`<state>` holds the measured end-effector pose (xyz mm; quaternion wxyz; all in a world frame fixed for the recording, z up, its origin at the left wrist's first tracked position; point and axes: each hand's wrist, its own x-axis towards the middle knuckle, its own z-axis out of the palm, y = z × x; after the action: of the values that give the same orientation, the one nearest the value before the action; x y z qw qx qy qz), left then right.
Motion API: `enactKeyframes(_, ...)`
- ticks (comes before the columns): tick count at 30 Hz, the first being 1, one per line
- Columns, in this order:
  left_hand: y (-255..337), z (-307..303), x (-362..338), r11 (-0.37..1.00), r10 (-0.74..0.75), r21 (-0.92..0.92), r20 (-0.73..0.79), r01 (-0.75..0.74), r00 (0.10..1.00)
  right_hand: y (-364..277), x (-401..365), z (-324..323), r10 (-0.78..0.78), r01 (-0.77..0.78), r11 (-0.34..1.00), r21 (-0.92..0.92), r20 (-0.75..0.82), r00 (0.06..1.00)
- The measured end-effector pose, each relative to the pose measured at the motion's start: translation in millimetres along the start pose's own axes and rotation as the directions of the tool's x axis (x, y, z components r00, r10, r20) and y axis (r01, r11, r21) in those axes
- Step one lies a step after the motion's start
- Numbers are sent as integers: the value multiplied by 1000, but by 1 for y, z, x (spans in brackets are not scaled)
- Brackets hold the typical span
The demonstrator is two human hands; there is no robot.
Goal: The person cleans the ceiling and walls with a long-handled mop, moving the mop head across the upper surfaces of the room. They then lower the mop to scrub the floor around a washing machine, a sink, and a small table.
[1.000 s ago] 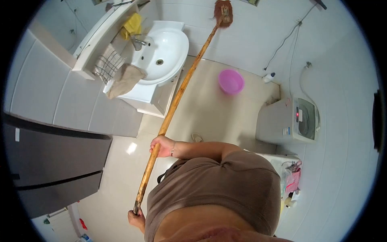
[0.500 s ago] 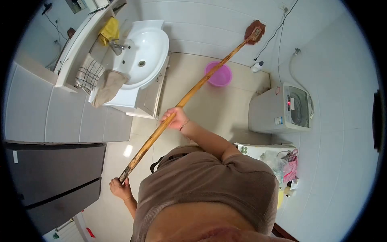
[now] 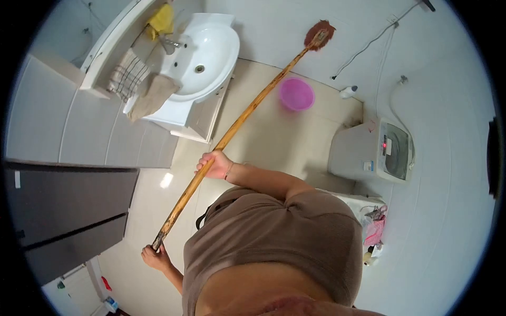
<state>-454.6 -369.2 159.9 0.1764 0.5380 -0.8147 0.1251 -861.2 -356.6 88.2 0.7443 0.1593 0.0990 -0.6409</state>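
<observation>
A mop [image 3: 247, 117] with a long, knotty wooden handle runs diagonally across the head view. Its reddish-brown head [image 3: 320, 35] is up against the white wall at the back. Around the middle of the handle, the fingers of my right hand [image 3: 216, 164] are wrapped. At the lower left, my left hand [image 3: 155, 257] grips the dark butt end of the same handle. On the floor below the mop head stands a pink basin [image 3: 297, 95], just right of the handle.
A white sink [image 3: 213, 52] on a cabinet stands at the upper left, with a grey-brown cloth [image 3: 154, 97] over its edge. On the right is a washing machine [image 3: 371, 150]. A white bottle [image 3: 348, 92] and hanging cables [image 3: 363, 50] are by the back wall. Dark cabinet doors [image 3: 68, 210] are at left.
The mop head has moved left along the wall relative to the basin. My right hand has come left with the handle, and the whole view has turned slightly.
</observation>
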Motion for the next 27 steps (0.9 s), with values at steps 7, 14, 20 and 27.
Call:
enactKeyframes(7, -33, -27, -81, 989, -106, 104, -42, 110, 994, 63, 41, -11, 174, -174, 982, -67, -7, 985)
enactKeyframes(14, -32, -26, -111, 982, -170, 76, -51, 173, 984, 80, 57, -9, 209, -208, 967, -149, -9, 978)
enactKeyframes(20, -42, -13, -107, 990, -133, 44, -43, 135, 990, 76, 40, 1, 148, -157, 971, -180, -60, 987)
enactKeyframes(27, -32, -10, -91, 996, -84, 12, 65, 84, 994, 53, 12, -19, 162, -159, 983, -86, 21, 987)
